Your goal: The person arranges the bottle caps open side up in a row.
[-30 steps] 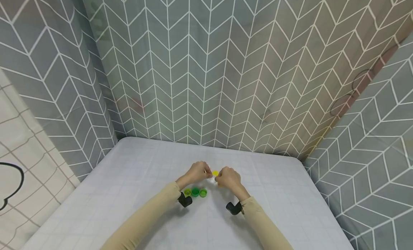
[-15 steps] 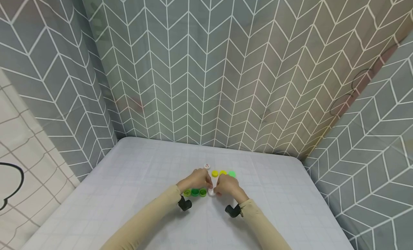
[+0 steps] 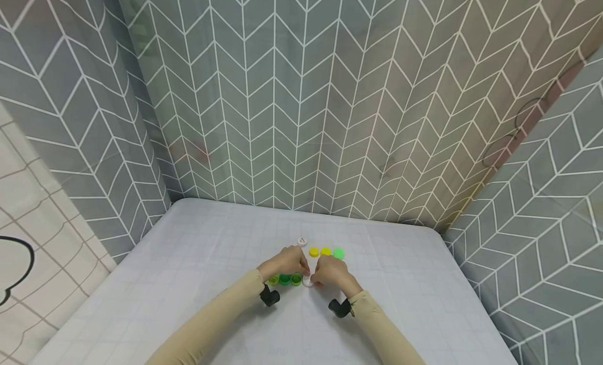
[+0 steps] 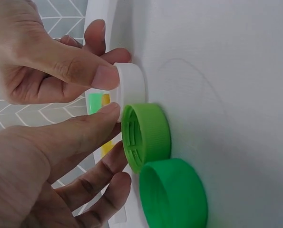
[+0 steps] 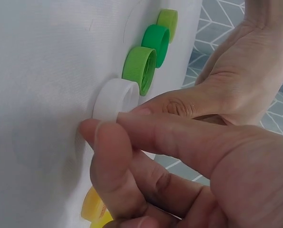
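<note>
A white bottle cap (image 3: pixel 308 281) stands on the white tabletop at the right end of a row of green caps, its hollow side up. My left hand (image 3: pixel 288 261) pinches it from the left, the thumb (image 4: pixel 96 124) at its edge. From the right, my right hand (image 3: pixel 332 271) pinches the same cap, thumb and index finger at its rim. Right beside the white cap is a light green cap (image 4: pixel 148 135), then a darker green cap (image 4: pixel 177 194) and a yellow-green cap (image 5: pixel 167 23). All of these lie open side up.
Behind the hands, two yellow caps (image 3: pixel 313 252) and a pale mint cap (image 3: pixel 338 253) form another row. A white cap with a red mark (image 3: pixel 302 241) lies farther back on the left. A patterned grey curtain (image 3: pixel 292 119) hangs past the table's far edge.
Both hands have come nearer the body from beside the yellow caps, bringing the white cap to the end of the green row. Over the last half second they have barely moved.
</note>
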### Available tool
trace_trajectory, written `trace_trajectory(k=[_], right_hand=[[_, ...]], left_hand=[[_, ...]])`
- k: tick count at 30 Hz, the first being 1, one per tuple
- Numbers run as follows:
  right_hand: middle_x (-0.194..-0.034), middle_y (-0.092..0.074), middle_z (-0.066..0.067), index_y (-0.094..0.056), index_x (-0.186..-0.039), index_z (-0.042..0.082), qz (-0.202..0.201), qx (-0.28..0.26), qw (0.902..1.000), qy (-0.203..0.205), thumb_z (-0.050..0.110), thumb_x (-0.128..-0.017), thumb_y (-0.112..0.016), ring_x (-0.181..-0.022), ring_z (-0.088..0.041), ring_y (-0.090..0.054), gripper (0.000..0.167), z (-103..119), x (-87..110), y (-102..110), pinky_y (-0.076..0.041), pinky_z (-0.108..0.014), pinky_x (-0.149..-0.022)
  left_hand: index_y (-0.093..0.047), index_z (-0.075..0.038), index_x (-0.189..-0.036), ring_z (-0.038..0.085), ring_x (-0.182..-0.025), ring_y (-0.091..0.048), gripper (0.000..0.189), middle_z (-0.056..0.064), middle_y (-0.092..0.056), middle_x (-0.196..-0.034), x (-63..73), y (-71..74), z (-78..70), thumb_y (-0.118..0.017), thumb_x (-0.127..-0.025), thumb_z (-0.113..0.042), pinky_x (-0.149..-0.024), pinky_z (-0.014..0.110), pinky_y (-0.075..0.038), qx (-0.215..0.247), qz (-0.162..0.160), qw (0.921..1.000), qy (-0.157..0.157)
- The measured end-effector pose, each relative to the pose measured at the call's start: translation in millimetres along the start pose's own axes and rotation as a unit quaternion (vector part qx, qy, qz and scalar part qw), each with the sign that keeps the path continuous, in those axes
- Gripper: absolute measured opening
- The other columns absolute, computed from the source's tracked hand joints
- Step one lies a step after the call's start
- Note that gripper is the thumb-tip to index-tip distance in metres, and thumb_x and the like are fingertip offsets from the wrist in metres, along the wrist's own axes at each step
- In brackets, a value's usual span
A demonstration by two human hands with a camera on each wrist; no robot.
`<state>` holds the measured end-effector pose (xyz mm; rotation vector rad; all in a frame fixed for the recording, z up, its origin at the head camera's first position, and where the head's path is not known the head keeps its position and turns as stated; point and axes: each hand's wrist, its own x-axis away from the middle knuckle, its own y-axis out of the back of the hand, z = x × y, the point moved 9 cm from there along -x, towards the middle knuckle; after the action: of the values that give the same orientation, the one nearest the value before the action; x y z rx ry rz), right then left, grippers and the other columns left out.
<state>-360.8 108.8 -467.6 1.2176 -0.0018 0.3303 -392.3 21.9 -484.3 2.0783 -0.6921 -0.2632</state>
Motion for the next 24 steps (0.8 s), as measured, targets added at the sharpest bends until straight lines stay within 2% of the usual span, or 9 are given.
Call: trace_trajectory(k=[10, 13, 15, 18, 21, 24], right_hand=[[-0.047, -0.058, 0.003, -0.069, -0.057, 0.009, 0.000, 0.001, 1.0000, -0.003, 0.029, -0.081, -0.074, -0.049, -0.010, -0.042, 0.031, 0.9, 2.0, 1.9, -0.027, -0.024, -0.047], [-0.048, -0.058, 0.002, -0.070, -0.060, 0.008, -0.005, 0.005, 1.0000, -0.002, 0.034, -0.082, -0.073, -0.048, -0.010, -0.039, 0.035, 0.2, 3.1, 6.1, -0.026, -0.025, -0.046], [-0.051, -0.060, 0.000, -0.071, -0.063, 0.008, -0.013, 0.002, 0.9999, 0.001, 0.036, -0.082, -0.072, -0.048, -0.010, -0.041, 0.034, -0.4, 3.6, 10.4, -0.027, -0.025, -0.046], [-0.058, -0.067, -0.002, -0.074, -0.071, 0.011, -0.033, -0.019, 0.9993, 0.004, 0.034, -0.083, -0.073, -0.051, -0.011, -0.048, 0.026, -2.1, 3.0, 18.2, -0.032, -0.025, -0.048], [-0.064, -0.069, 0.000, -0.075, -0.078, 0.012, -0.071, -0.029, 0.9970, 0.010, 0.033, -0.081, -0.075, -0.055, -0.012, -0.054, 0.021, -3.5, -0.9, 28.1, -0.039, -0.028, -0.053], [-0.071, -0.070, 0.003, -0.074, -0.083, 0.014, -0.107, -0.020, 0.9939, 0.013, 0.033, -0.079, -0.077, -0.063, -0.015, -0.057, 0.020, -3.3, -7.0, 37.3, -0.043, -0.036, -0.065]], left_hand=[[-0.079, -0.010, -0.085, 0.004, -0.065, -0.062, 0.011, -0.002, -0.075, -0.080, -0.3, -0.4, 2.6, -0.074, -0.084, -0.021, -0.064, 0.020, -0.049, 0.019, 0.001, 0.9998, 0.001], [-0.078, -0.010, -0.089, 0.007, -0.067, -0.063, 0.014, -0.001, -0.075, -0.083, -0.3, 1.5, 5.0, -0.071, -0.087, -0.022, -0.064, 0.022, -0.051, 0.034, -0.001, 0.9994, 0.005], [-0.078, -0.011, -0.093, 0.008, -0.073, -0.065, 0.015, -0.002, -0.075, -0.088, -0.3, 4.3, 7.0, -0.070, -0.088, -0.022, -0.069, 0.024, -0.052, 0.041, -0.007, 0.9991, 0.007], [-0.077, -0.010, -0.097, 0.012, -0.086, -0.067, 0.014, 0.000, -0.075, -0.095, 0.7, 12.4, 7.4, -0.071, -0.088, -0.019, -0.078, 0.030, -0.053, 0.054, -0.029, 0.9981, 0.003], [-0.076, -0.009, -0.099, 0.015, -0.089, -0.067, 0.015, 0.003, -0.075, -0.095, 1.5, 24.5, 5.6, -0.073, -0.085, -0.013, -0.080, 0.033, -0.053, 0.061, -0.065, 0.9960, -0.010], [-0.076, -0.008, -0.099, 0.015, -0.080, -0.065, 0.017, 0.005, -0.074, -0.090, 1.9, 36.5, 3.8, -0.075, -0.082, -0.009, -0.073, 0.031, -0.052, 0.064, -0.100, 0.9927, -0.019]])
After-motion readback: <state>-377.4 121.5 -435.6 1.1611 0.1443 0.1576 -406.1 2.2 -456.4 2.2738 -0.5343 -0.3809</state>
